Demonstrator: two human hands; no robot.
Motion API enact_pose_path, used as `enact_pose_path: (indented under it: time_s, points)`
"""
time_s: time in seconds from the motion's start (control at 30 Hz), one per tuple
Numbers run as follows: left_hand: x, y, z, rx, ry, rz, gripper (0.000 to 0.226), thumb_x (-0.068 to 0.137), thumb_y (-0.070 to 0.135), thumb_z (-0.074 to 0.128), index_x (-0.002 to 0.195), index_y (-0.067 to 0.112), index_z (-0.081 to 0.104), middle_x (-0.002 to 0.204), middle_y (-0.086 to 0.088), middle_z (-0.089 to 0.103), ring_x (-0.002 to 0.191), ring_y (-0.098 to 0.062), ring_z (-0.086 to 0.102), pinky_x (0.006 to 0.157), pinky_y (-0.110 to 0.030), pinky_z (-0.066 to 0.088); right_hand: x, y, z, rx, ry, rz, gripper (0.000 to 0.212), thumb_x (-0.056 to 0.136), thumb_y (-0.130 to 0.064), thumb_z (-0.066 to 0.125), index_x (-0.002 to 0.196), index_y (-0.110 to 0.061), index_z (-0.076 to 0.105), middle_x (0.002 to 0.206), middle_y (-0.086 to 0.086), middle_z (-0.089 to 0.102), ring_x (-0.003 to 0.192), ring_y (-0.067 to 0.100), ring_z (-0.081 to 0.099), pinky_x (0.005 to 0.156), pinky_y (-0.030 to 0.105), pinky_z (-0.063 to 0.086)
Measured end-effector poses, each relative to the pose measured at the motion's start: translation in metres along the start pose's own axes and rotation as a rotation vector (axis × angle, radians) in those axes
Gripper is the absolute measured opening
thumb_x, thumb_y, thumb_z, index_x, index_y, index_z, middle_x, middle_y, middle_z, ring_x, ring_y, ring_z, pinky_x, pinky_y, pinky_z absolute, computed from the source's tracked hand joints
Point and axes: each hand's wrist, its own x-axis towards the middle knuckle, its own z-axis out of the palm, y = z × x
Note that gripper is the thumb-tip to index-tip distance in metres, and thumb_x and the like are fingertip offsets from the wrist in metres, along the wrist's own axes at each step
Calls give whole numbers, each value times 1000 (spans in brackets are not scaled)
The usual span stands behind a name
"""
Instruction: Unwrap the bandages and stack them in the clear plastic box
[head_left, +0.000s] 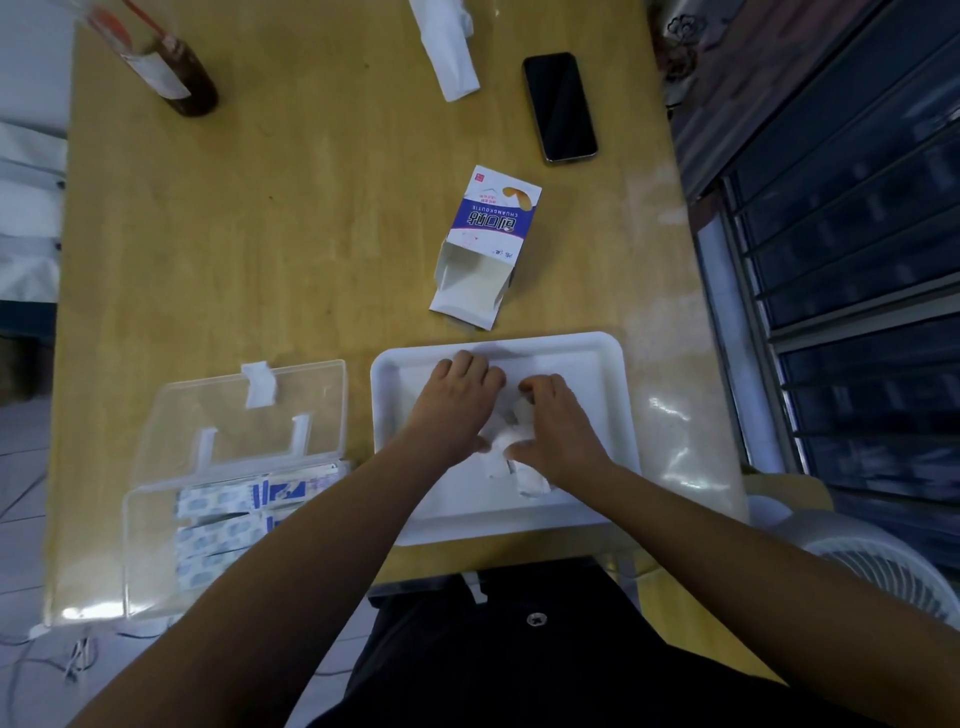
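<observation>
Both of the person's hands are down in the white tray (592, 364), which sits at the near edge of the wooden table (291, 218). The right hand (558, 426) has its fingers curled over a small white bundle (506, 441) of paper-like strips and its thumb tucked against the near side, so it holds the bundle. The left hand (457, 400) lies knuckles-up just beside it with the fingers bent down toward the tray floor. Its thumb touches the bundle's left edge, but I cannot tell whether that hand really grips anything. 1 more white strip (532, 480) pokes out below the right hand's thumb, lying on the tray.

To the left of the tray, almost touching it, stands the clear plastic box (150, 545) with its lid (218, 410) thrown open away from the person. Inside, blue-and-white bandages (228, 512) lie flat in overlapping layers, partly hidden by the left forearm.

Beyond the tray, an opened bandage carton (488, 244) lies on its side, mouth toward the person. Farther off are a dark phone (560, 106), face up, a crumpled white paper (449, 52), and a dark bottle (174, 73). A white fan (883, 566) sits off the table at the right.
</observation>
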Motion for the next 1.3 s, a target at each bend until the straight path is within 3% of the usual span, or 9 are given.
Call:
enact_pose_path:
  time_s: [0.13,0.3,0.5,0.67,0.8,1.0,1.1,1.17,1.3]
  points:
    - [2,2,-1,-91,-63,-33,69,73,43,76,124,13,40,129,-9,41,117,-25,39,97,-32,36,6,-3,-5,55,-66,-7,63,74,-22,81,125,-14,45,124,6,48,107,21,54,91,27,45]
    - [2,5,-4,-244,-117,-99,62,73,35,79,120,15,44,117,-5,57,104,-23,54,87,-32,41,7,-8,-5,89,-120,5,57,77,-19,78,123,-16,45,121,5,57,104,22,58,90,31,49]
    - [-4,4,-4,-146,-102,-134,41,80,41,70,114,21,60,118,-5,51,109,-23,46,87,-33,39,5,-12,0,-6,-116,-25,47,78,-27,78,118,-15,57,115,4,58,100,22,59,90,31,48]
    - [-6,6,-4,-146,-86,-131,30,84,36,67,109,21,59,109,-3,58,104,-22,50,83,-31,39,3,-14,5,-54,-43,-52,39,79,-25,77,114,-15,62,113,4,52,100,17,53,91,26,47]
    - [-8,10,-2,-149,-81,-170,29,85,35,66,108,19,57,106,-3,63,100,-22,54,83,-32,42,3,-16,4,-126,-41,-89,33,78,-24,76,106,-12,65,107,6,56,99,21,51,87,31,47]
    - [-11,6,1,-177,-63,-158,29,85,35,66,108,18,62,110,-4,55,106,-22,48,82,-31,41,3,-17,6,-82,-45,-78,38,79,-25,76,111,-14,59,109,5,64,99,22,59,91,34,48]
    - [-15,7,1,-183,-54,-128,14,88,31,63,92,20,56,101,-3,63,96,-23,56,77,-32,41,5,-17,4,-176,-79,-113,25,80,-28,73,97,-10,66,98,8,63,92,24,59,82,35,48]
    - [-17,6,4,-228,-29,-115,17,87,31,63,86,21,49,96,-3,64,92,-24,58,74,-33,42,6,-16,2,-138,-98,-110,20,81,-27,72,88,-9,66,91,8,62,87,25,59,74,35,47]
    - [-22,-4,2,-509,108,-163,26,78,33,72,93,22,54,99,0,60,94,-19,55,73,-31,44,10,-21,-9,-86,27,-183,11,80,-18,69,84,-8,64,86,9,61,83,26,58,64,33,42]
